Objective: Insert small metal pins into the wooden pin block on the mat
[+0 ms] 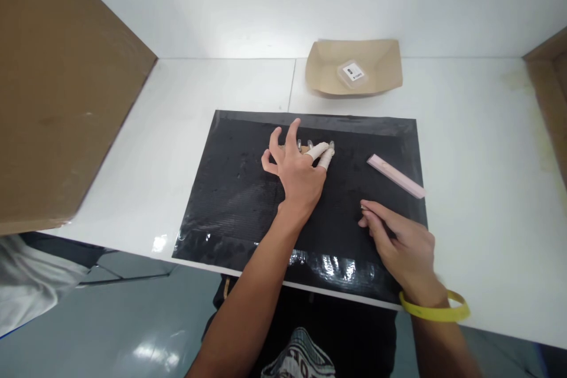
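Observation:
My left hand (299, 174) is palm down over the black mat. White coverings wrap its thumb and index finger, which pinch at the right end of a row of small clear tips (310, 144), perhaps nail tips; the other fingers are spread. Part of a tan, wood-like holder (304, 149) shows under the tips, the rest hidden by the hand. My right hand (398, 242), with a yellow wristband (436, 310), is closed above the mat's right side. Between its thumb and index finger is a tiny pale piece (362, 207), too small to name.
A pink flat strip or slim box (396, 176) lies slanted on the black mat (230, 201), its end at the right edge. Behind the mat, a brown paper tray (381, 65) holds a small clear labelled case (353, 72). A brown panel (66, 88) stands at left, white wall behind.

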### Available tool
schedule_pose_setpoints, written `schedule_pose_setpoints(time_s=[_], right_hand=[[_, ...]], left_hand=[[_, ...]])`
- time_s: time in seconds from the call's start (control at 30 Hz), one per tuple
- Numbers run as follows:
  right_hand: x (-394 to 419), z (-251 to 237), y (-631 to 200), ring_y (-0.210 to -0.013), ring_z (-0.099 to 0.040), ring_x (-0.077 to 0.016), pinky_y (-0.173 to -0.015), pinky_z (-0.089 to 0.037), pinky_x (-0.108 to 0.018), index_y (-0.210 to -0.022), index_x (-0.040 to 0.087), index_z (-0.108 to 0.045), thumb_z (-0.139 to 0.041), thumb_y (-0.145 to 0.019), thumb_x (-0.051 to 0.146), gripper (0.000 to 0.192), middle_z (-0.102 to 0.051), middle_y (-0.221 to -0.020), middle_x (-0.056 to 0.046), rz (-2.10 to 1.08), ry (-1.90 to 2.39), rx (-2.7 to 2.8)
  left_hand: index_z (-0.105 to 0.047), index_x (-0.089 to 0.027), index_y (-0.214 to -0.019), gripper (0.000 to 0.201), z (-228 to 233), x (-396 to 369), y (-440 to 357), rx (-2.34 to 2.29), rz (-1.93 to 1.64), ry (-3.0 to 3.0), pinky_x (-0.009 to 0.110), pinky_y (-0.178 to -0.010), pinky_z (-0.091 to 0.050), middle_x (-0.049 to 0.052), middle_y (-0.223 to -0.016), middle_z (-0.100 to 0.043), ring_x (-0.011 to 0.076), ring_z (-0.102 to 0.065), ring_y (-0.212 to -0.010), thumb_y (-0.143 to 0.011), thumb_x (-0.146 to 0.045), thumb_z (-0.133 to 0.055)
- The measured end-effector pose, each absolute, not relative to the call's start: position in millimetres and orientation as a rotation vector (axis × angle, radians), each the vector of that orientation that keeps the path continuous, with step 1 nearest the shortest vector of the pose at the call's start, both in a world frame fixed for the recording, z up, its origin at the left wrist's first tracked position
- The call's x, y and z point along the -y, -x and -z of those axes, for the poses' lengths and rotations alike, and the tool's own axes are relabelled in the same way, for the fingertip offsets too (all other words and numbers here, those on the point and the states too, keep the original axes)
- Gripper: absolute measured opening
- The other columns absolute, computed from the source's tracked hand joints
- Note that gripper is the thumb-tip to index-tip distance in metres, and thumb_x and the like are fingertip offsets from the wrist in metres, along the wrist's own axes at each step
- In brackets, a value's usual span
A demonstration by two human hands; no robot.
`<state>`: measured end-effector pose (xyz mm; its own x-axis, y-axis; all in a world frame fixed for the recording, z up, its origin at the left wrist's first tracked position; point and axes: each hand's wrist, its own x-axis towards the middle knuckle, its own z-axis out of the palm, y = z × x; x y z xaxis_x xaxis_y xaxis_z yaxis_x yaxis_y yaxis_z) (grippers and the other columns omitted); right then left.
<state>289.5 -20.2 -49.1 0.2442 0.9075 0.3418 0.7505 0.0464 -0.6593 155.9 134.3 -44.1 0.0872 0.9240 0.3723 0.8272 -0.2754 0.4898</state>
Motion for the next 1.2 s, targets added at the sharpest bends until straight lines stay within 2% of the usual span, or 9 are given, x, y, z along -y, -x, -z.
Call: schedule_pose_setpoints(time_s=[0.5,0.9,1.03,1.2], right_hand=[[17.6,47.9,-289.8,-0.064,-0.076,-0.0151,-0.074,-0.067,-0.028,-0.113,0.021,-0.078,-0.06,-0.105,0.031,0.022,-0.08,-0.08,0.001,-0.264,1.749,1.536],[16.4,46.8,-288.7,-0.068,-0.078,-0.0139,-0.075,-0.065,-0.024,-0.113,0.019,-0.077,-0.062,-0.104,0.025,0.019,-0.081,-0.084,0.001,-0.225,1.711,1.573],[16.0,44.5,-289.3,-0.063,-0.076,-0.0136,-0.073,-0.065,-0.024,-0.112,0.02,-0.077,-0.06,-0.105,0.027,0.02,-0.08,-0.081,0.001,-0.223,1.718,1.577],[16.6,45.7,-289.3,-0.07,-0.078,-0.0136,-0.075,-0.065,-0.023,-0.113,0.019,-0.077,-0.06,-0.106,0.026,0.02,-0.081,-0.083,0.001,-0.204,1.716,1.599]], left_hand=[[-0.082,-0.034,-0.092,0.007,44.8,-133.3,-154.8,-1.783,-0.974,-2.217,0.07,-0.116,-0.024,0.002,-0.155,-0.059,0.0404,-0.038,-0.151,-0.092,-0.032,-0.076],[-0.079,-0.035,-0.106,0.017,46.5,-133.6,-154.2,-1.828,-1.007,-2.262,0.066,-0.115,-0.029,0.005,-0.155,-0.06,0.04,-0.043,-0.149,-0.089,-0.033,-0.08],[-0.079,-0.035,-0.107,0.018,45.3,-133.9,-153.5,-1.817,-0.998,-2.261,0.066,-0.116,-0.028,0.004,-0.155,-0.06,0.0399,-0.042,-0.149,-0.089,-0.032,-0.079],[-0.079,-0.033,-0.11,0.019,43.9,-135.3,-152.0,-1.786,-0.958,-2.232,0.066,-0.116,-0.026,0.006,-0.157,-0.058,0.0399,-0.039,-0.151,-0.092,-0.031,-0.075]])
